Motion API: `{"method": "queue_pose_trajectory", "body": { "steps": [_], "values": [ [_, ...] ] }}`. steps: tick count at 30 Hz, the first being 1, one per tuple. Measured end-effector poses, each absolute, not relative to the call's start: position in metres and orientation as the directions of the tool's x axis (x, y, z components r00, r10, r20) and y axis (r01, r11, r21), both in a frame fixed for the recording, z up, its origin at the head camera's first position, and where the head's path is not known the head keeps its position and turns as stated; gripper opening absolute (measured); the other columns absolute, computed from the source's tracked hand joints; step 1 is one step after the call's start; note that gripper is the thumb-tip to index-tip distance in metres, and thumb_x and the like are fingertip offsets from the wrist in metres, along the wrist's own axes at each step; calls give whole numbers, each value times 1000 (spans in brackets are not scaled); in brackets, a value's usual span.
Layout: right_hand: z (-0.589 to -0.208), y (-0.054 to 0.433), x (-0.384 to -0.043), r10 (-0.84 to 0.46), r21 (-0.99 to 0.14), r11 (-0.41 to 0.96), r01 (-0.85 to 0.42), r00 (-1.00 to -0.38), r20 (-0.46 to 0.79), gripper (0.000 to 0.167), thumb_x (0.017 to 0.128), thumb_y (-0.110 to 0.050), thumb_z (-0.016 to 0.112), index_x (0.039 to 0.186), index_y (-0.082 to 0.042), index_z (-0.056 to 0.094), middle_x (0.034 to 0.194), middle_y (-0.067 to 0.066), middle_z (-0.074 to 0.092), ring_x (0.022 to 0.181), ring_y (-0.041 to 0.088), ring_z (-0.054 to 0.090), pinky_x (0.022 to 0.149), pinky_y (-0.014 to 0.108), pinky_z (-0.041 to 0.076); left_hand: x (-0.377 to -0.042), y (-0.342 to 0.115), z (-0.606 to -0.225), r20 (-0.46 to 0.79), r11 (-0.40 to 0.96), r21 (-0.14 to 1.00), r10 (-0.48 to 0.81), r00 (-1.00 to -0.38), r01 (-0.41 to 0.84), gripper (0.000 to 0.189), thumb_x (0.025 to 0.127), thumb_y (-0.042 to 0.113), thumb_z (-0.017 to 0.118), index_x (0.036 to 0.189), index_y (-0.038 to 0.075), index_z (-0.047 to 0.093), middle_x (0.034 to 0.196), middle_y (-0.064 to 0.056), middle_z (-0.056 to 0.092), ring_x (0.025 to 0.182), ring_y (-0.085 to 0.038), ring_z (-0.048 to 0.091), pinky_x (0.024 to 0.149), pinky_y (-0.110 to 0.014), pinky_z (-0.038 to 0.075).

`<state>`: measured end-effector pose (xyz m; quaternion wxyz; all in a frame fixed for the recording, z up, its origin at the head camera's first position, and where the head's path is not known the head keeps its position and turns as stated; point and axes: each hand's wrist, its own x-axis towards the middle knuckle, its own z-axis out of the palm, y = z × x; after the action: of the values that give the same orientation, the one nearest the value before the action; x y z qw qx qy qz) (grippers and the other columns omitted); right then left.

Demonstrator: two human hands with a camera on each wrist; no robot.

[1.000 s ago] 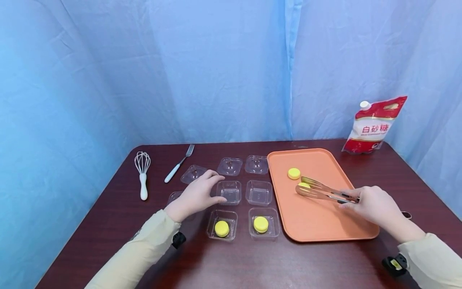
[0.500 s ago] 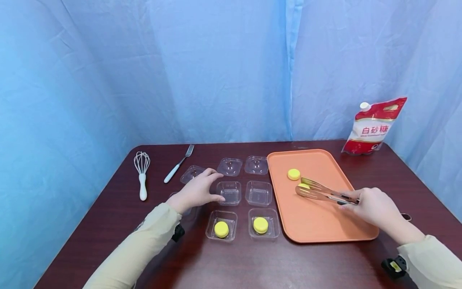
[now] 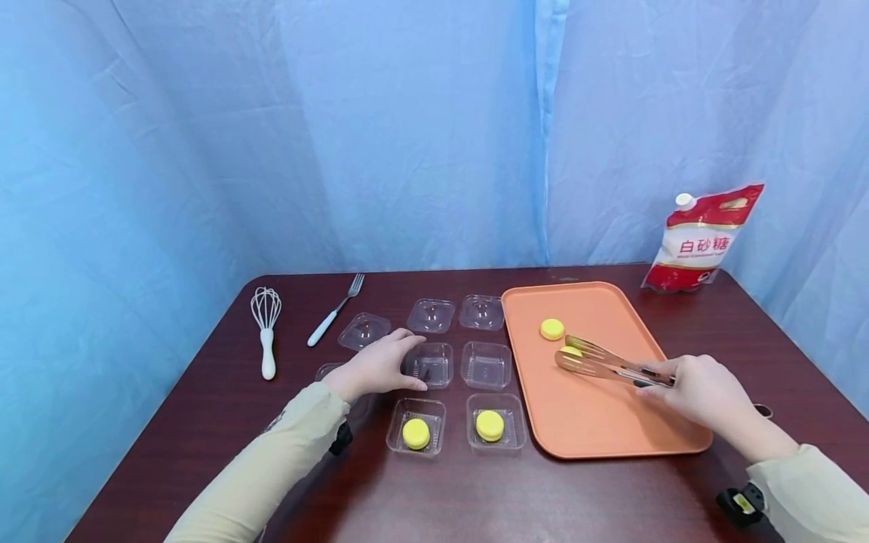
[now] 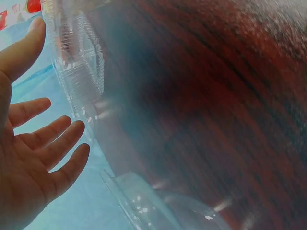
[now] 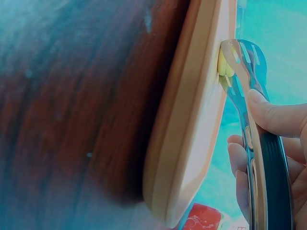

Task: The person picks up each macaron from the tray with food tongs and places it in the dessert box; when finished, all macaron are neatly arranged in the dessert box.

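My right hand grips metal tongs over the orange tray. Between the tongs' slotted ends lies a yellow macaron, and in the right wrist view the ends straddle the macaron. Another yellow macaron is farther back on the tray. My left hand reaches to the left side of a clear plastic box, thumb and fingers spread apart. In the left wrist view nothing lies in the left palm. A second clear box stands to the right of that one.
In front, two clear boxes, left and right, each hold a yellow macaron. Clear lids line the back; another clear piece is partly hidden under my left arm. A whisk, fork and sugar pouch stand farther out.
My left hand has shifted slightly right and towards me, so its fingers overlap the clear box's left side more. The right hand and tongs stay at the same macaron.
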<state>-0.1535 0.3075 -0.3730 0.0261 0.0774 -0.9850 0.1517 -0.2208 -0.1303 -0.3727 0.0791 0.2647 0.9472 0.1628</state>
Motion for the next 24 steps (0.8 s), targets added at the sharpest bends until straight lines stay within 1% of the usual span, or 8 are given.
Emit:
{"method": "queue_pose_trajectory", "body": {
  "steps": [5,12,16,20,24],
  "values": [
    [-373,307,-153,-147,-291,942,-166,-985,86,46,74,-26,79,112,-2,69,38,-7,42,47,12,33,43,27,21,-222,-130,-375,-78,802,349,540,-838,484,80,75,39,79,139,4,46,133,-15,49,117,-27,54,98,-43,45],
    [-373,306,-154,-151,-291,941,-170,-985,87,46,74,-27,78,112,-3,69,39,-8,44,49,12,39,43,28,26,-223,-129,-380,-79,808,323,542,-836,493,79,75,40,78,138,4,47,131,-14,50,116,-27,54,97,-41,45],
    [-373,306,-154,-150,-293,941,-167,-986,80,46,74,-26,78,112,-2,69,42,-8,46,50,12,40,43,28,27,-225,-128,-382,-87,815,318,535,-841,485,78,76,40,78,138,4,47,130,-14,50,115,-26,55,96,-40,46],
    [-372,305,-153,-151,-292,941,-170,-985,85,45,74,-26,78,112,-3,70,42,-8,46,50,12,39,43,28,26,-225,-126,-382,-103,815,345,525,-845,465,77,76,38,78,138,4,47,124,-12,50,104,-22,57,89,-37,48],
    [-371,304,-153,-161,-291,939,-183,-982,100,44,74,-25,78,111,-3,70,41,-9,45,49,12,38,43,27,25,-225,-125,-382,-132,815,379,516,-846,438,78,76,35,79,140,5,46,119,-10,48,90,-17,54,80,-33,47]
  ]
}}
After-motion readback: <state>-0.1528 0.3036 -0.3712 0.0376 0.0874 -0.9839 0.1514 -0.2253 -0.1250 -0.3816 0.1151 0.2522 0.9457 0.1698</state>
